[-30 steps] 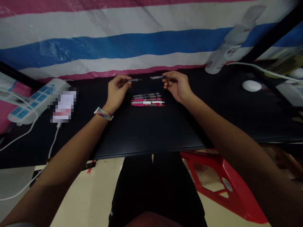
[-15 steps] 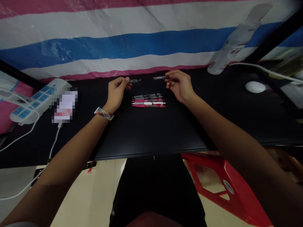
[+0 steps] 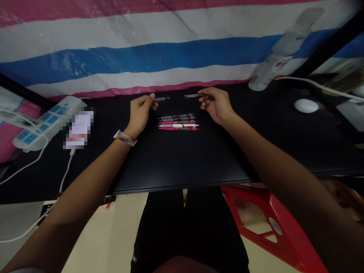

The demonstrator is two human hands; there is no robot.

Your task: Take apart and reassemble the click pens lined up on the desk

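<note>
My left hand point(image 3: 141, 112) pinches the end of a grey pen part point(image 3: 163, 99) between thumb and fingers, a little above the black desktop. Opposite it, my right hand point(image 3: 218, 104) grips a clear, dark-marked pen barrel point(image 3: 192, 96) by its right end. The two pieces point at each other; the dark gap between them hides whether anything joins them. Nearer to me lie several click pens in a row, among them a white and red pen point(image 3: 182, 125), a pink and red pen point(image 3: 178, 129) and grey and black pens point(image 3: 178, 116).
A pixelated phone point(image 3: 80, 129) on a white cable lies at left beside a power strip point(image 3: 48, 121). At right stand a clear bottle point(image 3: 280, 57) and a white mouse point(image 3: 306, 105). A striped sheet point(image 3: 170, 53) hangs behind the desk point(image 3: 182, 159). Below is a red stool point(image 3: 284, 227).
Both hands stay almost in place. The pen pieces have turned slightly in the fingers, and the barrel now looks darker. The camera view has shifted a little.
</note>
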